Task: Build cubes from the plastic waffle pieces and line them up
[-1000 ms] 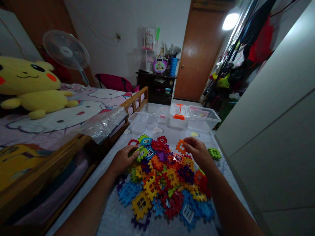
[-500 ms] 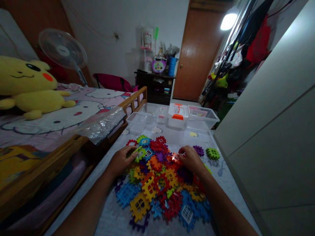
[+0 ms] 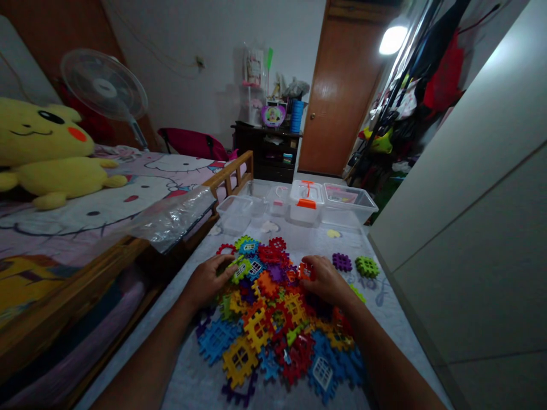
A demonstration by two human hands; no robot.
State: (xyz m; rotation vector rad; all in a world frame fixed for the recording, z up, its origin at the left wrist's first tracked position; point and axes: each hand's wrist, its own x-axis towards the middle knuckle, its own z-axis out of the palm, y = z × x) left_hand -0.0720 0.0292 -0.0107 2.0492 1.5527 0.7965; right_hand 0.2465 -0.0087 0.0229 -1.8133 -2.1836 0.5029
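Observation:
A heap of colourful interlocking plastic blocks with notched edges, some with window grids, lies on the light cloth. At the heap's left side, my left hand (image 3: pixel 209 280) has its thumb and fingers on the edge of a lime-green window block (image 3: pixel 241 270). Beside that block is a blue block (image 3: pixel 255 267) with a white window. My right hand (image 3: pixel 328 280) is on the heap's right part, thumb and fingers closed around an orange-red block (image 3: pixel 305 271). Nearer to me are a yellow window block (image 3: pixel 240 360), a blue grid block (image 3: pixel 219 340) and a red block (image 3: pixel 299 357).
Clear plastic bins (image 3: pixel 235 213) and a lidded box with an orange latch (image 3: pixel 306 203) stand beyond the heap. A purple block (image 3: pixel 342 262) and green blocks (image 3: pixel 366 266) lie to the right. A wooden bed rail (image 3: pixel 128 256) borders the left, a pale cabinet (image 3: pixel 461 228) the right.
My right hand has moved slightly left and flattened over the orange-red block, its fingers now around it. My left hand stays at the lime-green block. The view has shifted slightly.

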